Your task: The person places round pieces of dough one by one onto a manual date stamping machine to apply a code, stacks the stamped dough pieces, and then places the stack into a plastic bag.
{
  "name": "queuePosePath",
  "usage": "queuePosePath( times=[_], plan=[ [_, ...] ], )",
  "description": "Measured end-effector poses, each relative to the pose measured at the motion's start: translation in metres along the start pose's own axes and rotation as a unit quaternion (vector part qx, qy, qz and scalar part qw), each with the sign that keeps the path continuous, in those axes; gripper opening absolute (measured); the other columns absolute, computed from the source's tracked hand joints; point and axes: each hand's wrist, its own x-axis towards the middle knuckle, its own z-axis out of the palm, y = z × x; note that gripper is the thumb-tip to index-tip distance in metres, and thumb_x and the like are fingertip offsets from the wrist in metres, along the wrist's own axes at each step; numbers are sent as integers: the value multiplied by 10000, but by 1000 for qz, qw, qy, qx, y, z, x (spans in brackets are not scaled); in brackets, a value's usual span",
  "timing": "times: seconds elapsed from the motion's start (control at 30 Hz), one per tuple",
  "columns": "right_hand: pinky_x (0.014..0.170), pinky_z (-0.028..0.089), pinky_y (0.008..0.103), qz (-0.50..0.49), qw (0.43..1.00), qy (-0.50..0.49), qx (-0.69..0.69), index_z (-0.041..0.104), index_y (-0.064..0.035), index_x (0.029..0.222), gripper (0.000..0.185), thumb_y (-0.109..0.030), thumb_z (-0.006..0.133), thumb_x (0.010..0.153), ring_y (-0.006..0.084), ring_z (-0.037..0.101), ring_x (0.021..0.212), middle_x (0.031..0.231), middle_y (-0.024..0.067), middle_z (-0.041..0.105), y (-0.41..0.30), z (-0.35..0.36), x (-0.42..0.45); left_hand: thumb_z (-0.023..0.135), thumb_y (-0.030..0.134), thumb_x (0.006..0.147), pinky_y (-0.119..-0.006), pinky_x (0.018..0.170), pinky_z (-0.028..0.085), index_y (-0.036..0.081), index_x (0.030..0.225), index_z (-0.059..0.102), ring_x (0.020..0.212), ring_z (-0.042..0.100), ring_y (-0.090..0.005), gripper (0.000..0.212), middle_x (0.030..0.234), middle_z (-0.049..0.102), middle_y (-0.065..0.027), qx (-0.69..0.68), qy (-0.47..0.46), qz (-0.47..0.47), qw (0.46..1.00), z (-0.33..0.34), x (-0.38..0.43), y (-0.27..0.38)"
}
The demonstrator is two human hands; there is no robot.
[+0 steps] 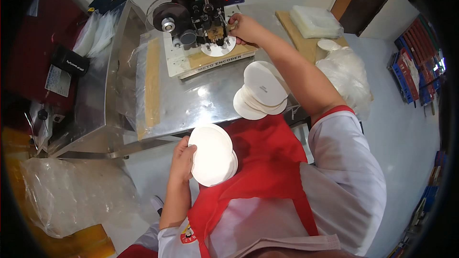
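My left hand is closed on a small stack of round white discs, held in front of the red apron. Up at the Meto coding machine, my right hand reaches to its right side, with bent fingers by the edge of one white disc lying under the print head. Whether those fingers grip the disc cannot be told. Below the right forearm, a loose pile of white discs rests at the steel table's front edge; the top one bears small print.
The steel table carries a tape-covered plastic strip at left. Clear plastic sleeves lie on cardboard at right, beside a filled plastic bag. A large plastic bag lies at lower left. Stacked crates stand far right.
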Motion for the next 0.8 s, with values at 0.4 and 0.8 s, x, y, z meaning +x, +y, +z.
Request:
queuePosePath(
  times=[0.4,0.8],
  plan=[
    [695,409,395,-118,962,172,-178,456,-27,989,254,-62,444,738,316,544,813,855,221,550,4,11,11,510,132,803,-185,452,354,69,657,429,518,409,-27,178,599,478,23,137,26,63,988,4,-17,-6],
    [751,393,346,-82,927,87,-354,518,-44,970,255,-170,532,748,294,502,874,897,141,527,-1,-40,-134,549,133,783,-187,464,343,65,612,457,519,394,-30,206,587,481,28,144,78,85,983,14,2,-7]
  ],
)
